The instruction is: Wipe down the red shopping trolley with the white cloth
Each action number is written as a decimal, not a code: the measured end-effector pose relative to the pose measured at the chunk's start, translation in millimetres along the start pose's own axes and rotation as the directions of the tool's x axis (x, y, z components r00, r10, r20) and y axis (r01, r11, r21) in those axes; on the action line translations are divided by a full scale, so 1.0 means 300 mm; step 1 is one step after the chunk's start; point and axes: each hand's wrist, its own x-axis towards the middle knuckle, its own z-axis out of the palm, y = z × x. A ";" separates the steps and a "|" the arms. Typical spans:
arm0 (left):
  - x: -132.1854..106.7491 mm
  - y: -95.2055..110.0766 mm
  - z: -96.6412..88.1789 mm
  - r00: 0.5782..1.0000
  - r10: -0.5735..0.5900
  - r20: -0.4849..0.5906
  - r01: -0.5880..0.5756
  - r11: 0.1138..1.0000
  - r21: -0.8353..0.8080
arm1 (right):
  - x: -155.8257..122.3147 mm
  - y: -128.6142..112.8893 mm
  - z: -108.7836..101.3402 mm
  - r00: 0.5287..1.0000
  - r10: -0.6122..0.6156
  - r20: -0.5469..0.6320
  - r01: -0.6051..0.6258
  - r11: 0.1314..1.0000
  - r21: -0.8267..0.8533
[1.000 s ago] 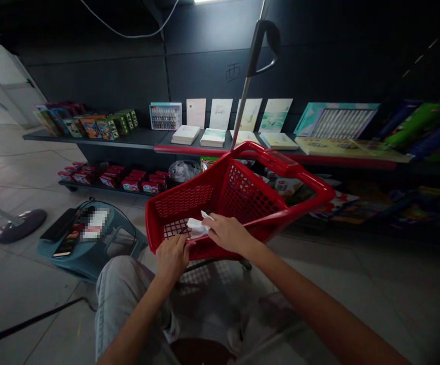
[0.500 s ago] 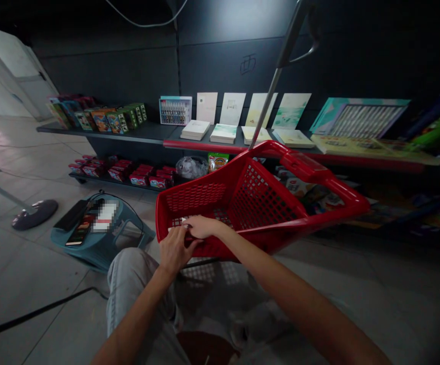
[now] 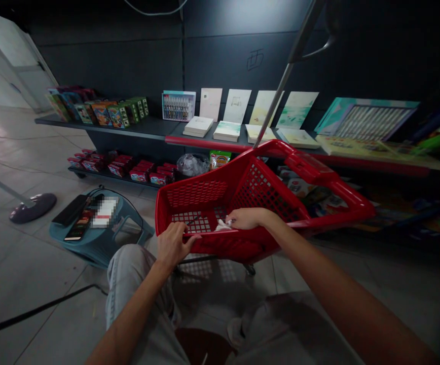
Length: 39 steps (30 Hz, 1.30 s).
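A red plastic shopping cart with perforated sides stands in front of my knees. My left hand grips its near rim close to the left corner, fingers over the edge and thumb on the outside. Further right along the same rim, my right hand is closed on a crumpled white cloth and presses it against the edge. The fingertips of my right hand are partly hidden. Through the grid of the cart's bottom, the pale floor shows.
A blue-grey stool at left carries a phone and other items. Behind the cart, a dark shelf holds boxes, notebooks and pen sets. A metal pole rises behind the cart. A round stand base lies at far left.
My right hand has slid right along the near rim with the white cloth, away from my left hand. My left hand stays on the rim near the corner.
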 end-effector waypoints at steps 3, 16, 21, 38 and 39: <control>-0.001 -0.001 0.001 0.999 0.025 -0.020 -0.025 1.000 -0.004 | 0.040 -0.083 -0.023 0.998 -0.042 -0.056 0.040 0.998 -0.047; 0.006 -0.002 -0.004 0.999 -0.008 -0.050 0.010 1.000 0.025 | 0.246 -0.224 -0.013 0.961 -0.265 -0.081 0.275 0.948 0.163; 0.001 0.007 0.000 0.999 -0.002 -0.037 0.003 1.000 0.026 | 0.133 -0.035 -0.020 0.987 0.001 0.159 -0.013 0.997 0.073; -0.014 0.016 0.034 0.995 0.025 -0.099 -0.021 0.999 0.043 | 0.502 -0.385 -0.135 0.928 -0.225 0.296 0.179 0.968 0.175; -0.014 0.016 0.033 0.994 0.023 -0.104 -0.019 0.999 0.036 | 0.516 -0.402 -0.134 0.932 -0.258 0.256 0.209 0.957 0.201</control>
